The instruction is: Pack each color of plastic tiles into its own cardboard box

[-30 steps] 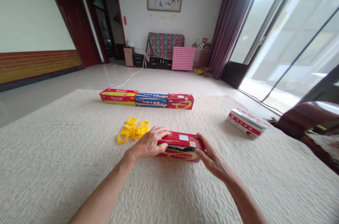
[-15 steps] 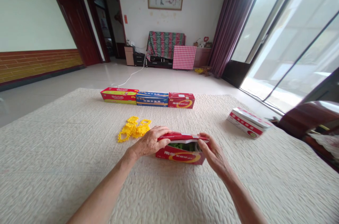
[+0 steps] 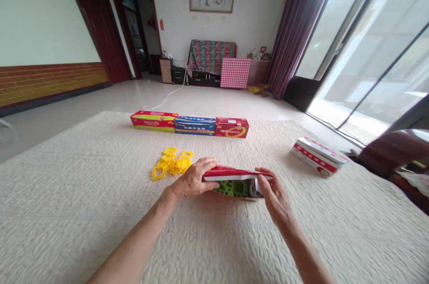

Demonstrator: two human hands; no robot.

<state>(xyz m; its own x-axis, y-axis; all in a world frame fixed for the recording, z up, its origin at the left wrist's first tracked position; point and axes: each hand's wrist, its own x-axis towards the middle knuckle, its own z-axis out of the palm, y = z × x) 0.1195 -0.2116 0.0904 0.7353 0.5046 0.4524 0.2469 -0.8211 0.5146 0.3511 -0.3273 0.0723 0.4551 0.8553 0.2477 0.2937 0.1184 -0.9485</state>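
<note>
Between my two hands is a red cardboard box [image 3: 239,171], tipped toward me with its flap lifted. My left hand [image 3: 197,179] grips the box's left end, thumb below the flap's edge. At the right end, my right hand [image 3: 272,190] holds it with the thumb on the near side. Green plastic toy pieces [image 3: 234,188] and a greyish round thing [image 3: 254,188] show inside the opening. Yellow plastic toy pieces [image 3: 172,162] lie in a loose pile just left of my left hand.
A red and yellow-green box [image 3: 153,121], a blue box [image 3: 195,125] and another red box [image 3: 232,128] stand in a row farther off. A white and red box [image 3: 317,157] lies to the right. All rest on a cream quilted mat [image 3: 83,176].
The box has tilted toward me, so its printed front has dropped from sight and the green pieces inside show more. Both hands keep their hold on its ends.
</note>
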